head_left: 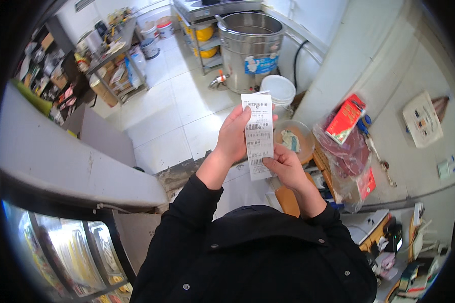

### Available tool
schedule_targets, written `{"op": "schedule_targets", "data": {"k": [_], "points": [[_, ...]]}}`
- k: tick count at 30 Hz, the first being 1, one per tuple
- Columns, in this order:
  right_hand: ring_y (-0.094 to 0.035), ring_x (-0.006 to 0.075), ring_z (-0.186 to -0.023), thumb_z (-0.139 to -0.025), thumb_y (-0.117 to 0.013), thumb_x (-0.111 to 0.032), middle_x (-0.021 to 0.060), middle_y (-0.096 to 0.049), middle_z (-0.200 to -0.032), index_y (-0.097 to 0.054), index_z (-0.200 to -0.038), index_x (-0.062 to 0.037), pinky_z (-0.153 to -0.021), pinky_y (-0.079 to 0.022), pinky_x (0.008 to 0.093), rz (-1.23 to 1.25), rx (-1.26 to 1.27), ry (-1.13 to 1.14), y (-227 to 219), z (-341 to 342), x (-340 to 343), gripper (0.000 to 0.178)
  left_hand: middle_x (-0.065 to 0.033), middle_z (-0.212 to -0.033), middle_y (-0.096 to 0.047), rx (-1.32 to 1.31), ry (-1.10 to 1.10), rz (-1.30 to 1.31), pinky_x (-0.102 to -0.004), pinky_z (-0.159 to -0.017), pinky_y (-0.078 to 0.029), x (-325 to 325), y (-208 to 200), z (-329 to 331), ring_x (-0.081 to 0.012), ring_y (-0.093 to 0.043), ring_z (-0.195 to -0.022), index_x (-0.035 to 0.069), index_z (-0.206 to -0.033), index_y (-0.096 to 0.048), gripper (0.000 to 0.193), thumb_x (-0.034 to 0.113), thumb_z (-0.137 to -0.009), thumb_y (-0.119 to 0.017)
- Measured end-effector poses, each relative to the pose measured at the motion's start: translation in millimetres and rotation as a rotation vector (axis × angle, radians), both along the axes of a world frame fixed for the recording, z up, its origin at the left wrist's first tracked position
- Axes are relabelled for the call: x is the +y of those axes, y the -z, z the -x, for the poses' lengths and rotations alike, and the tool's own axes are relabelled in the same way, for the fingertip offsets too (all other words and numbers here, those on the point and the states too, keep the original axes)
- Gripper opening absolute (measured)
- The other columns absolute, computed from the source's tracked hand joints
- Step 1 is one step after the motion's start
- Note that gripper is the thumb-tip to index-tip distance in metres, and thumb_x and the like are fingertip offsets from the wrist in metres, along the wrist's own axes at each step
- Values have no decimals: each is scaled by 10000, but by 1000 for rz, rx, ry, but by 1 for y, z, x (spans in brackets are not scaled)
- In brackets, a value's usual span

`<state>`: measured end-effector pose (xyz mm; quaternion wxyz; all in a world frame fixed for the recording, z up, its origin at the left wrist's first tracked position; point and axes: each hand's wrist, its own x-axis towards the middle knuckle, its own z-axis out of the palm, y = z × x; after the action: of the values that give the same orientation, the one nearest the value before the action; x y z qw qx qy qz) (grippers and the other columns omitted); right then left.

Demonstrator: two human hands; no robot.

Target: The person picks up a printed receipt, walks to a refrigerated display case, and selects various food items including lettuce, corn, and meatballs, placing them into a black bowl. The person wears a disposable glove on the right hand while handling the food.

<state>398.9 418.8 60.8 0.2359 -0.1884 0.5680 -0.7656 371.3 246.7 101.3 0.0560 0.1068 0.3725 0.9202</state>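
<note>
A long white printed receipt point(259, 136) hangs upright in front of me, held between both hands. My left hand point(232, 132) grips its upper left edge, the thumb lying on the printed face and the other fingers behind the paper. Lower down on the right side, my right hand point(287, 166) pinches it near the barcode, thumb in front. The fingers behind the paper are mostly hidden. Just beyond the right hand is a round bowl point(304, 139) with a pale crumpled packet in it.
Ahead stands a large steel pot point(250, 48) with a tap, beside a white lidded bucket point(278, 90). Bagged goods with a red box point(345, 118) hang at the right. A glass-fronted fridge point(71, 252) is at the lower left, and a cluttered shelf point(359, 232) at the lower right.
</note>
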Motion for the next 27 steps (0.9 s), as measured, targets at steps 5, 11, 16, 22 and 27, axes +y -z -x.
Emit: {"op": "schedule_targets", "data": {"k": [5,11,16,22,27], "points": [[-608,70,-862,-913,-515,-12,35,-652,-1036,-491,-1249,15,-683,-499,218,-16,64,-93,-7,42,-33,338,-198,-1261,-545,78,-149,24,-409,-849,-539,-30,-16,23,-306,-604,-1077,-22,-1307,-402,375,191,-1003,-351],[-619,63,-775,-921,-521,-37,40,-665,-988,-480,-1273,1,-551,-484,193,65,123,-235,-35,103,-65,356,-231,-1280,-521,191,-301,-35,-438,-882,-547,-61,-41,58,-353,-593,-1090,-23,-1323,-358,371,183,-1019,-304],[-624,71,-724,-932,-514,-50,58,-676,-949,-452,-1298,6,-523,-465,191,48,228,-322,-62,140,-88,376,-235,-1285,-513,309,-429,-48,-447,-861,-558,-81,-63,75,-357,-594,-1087,-18,-1319,-369,383,214,-1023,-299],[-608,68,-674,-928,-504,-29,79,-680,-914,-454,-1269,52,-503,-450,192,116,332,-419,-70,152,-118,354,-235,-1289,-508,370,-530,-42,-456,-847,-562,-103,-74,65,-364,-593,-1084,-18,-1326,-366,398,232,-1025,-293],[-619,70,-696,-922,-496,-28,75,-679,-935,-470,-1250,47,-501,-445,191,76,313,-446,-74,143,-134,337,-245,-1334,-458,371,-596,27,-482,-918,-525,-114,-78,47,-384,-552,-1146,-10,-1357,-333,437,262,-1015,-344]]}}
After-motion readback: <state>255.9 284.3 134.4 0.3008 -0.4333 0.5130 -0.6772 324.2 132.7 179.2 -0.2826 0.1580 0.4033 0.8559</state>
